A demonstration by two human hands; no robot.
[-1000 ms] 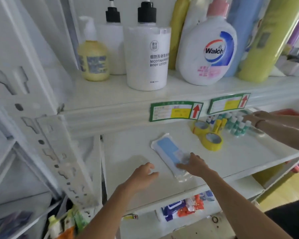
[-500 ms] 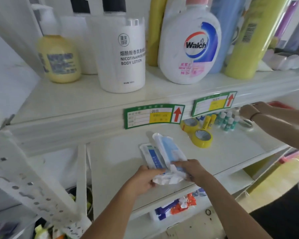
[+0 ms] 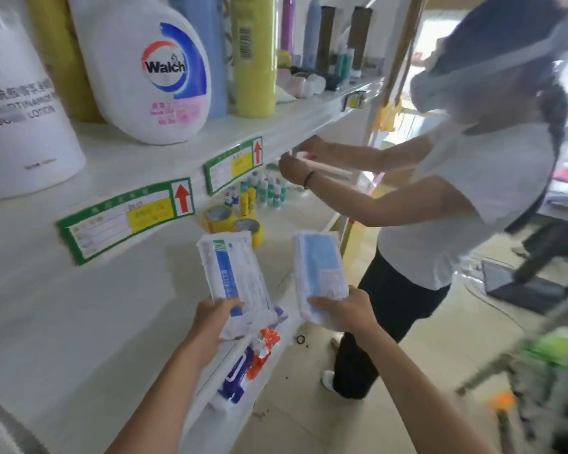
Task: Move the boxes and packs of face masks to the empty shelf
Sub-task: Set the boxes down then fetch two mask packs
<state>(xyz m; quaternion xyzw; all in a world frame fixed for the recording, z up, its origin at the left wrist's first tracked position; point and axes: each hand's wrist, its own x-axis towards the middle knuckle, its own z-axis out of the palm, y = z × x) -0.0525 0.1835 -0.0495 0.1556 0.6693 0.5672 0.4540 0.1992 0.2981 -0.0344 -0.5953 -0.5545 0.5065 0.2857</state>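
My left hand (image 3: 212,326) grips the bottom end of a white face mask pack with a blue stripe (image 3: 235,273). My right hand (image 3: 343,311) grips the bottom of a second pack showing light blue masks (image 3: 318,265). Both packs are lifted off the white middle shelf (image 3: 79,322) and held upright, side by side, near its front edge. The shelf surface under and left of my hands is bare.
Another person in a white shirt (image 3: 466,204) stands close on the right, both hands reaching into the same shelf. Yellow tape rolls (image 3: 233,221) and small bottles (image 3: 263,191) sit further along it. Large bottles (image 3: 151,70) fill the shelf above. Colourful packs (image 3: 250,365) lie on the lower shelf.
I have lifted both mask packs off the shelf and drawn them apart, one in each hand. My view has swung right, bringing the other person into sight.
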